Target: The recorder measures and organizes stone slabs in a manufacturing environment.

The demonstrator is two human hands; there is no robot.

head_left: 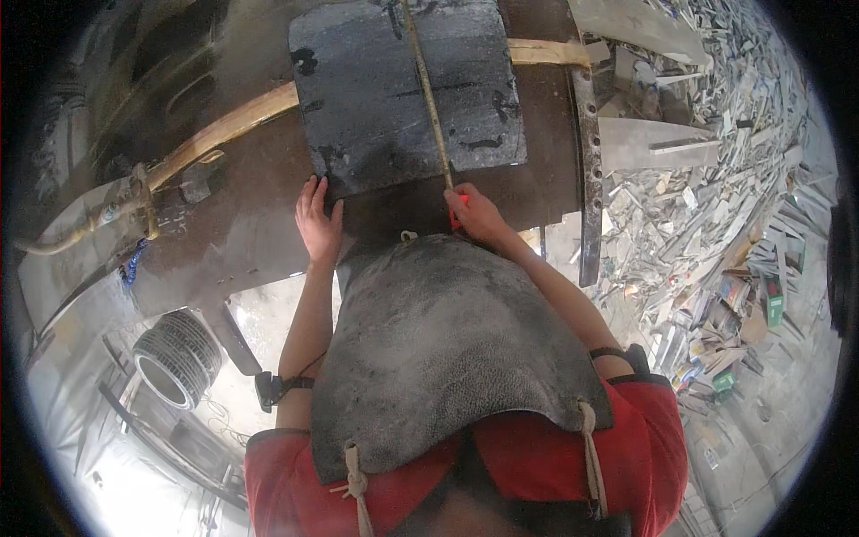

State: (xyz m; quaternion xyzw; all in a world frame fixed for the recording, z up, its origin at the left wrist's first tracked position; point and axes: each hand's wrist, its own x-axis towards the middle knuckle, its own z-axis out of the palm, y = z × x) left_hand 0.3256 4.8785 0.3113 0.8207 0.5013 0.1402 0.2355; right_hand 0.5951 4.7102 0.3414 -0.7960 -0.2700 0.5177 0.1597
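A dark grey stone slab (367, 98) lies on the brown work table, chalky and smudged across its top. Over it runs the yellow blade of a tape measure (429, 98), stretched from the far edge to the near one. My right hand (479, 217) is closed round the red case of the tape measure just off the slab's near edge. At the slab's near left corner rests my left hand (318, 219), fingers extended and touching or very close to that corner. Most of the tape's case is hidden by my right fingers.
Wooden strips (224, 134) pass beneath the slab. A metal bar with holes (591, 170) edges the table's right side. Broken stone offcuts (680, 215) cover the floor at right. A hose (72, 234) lies at left, above a ribbed cylinder (177, 360). A grey apron (447, 331) covers my front.
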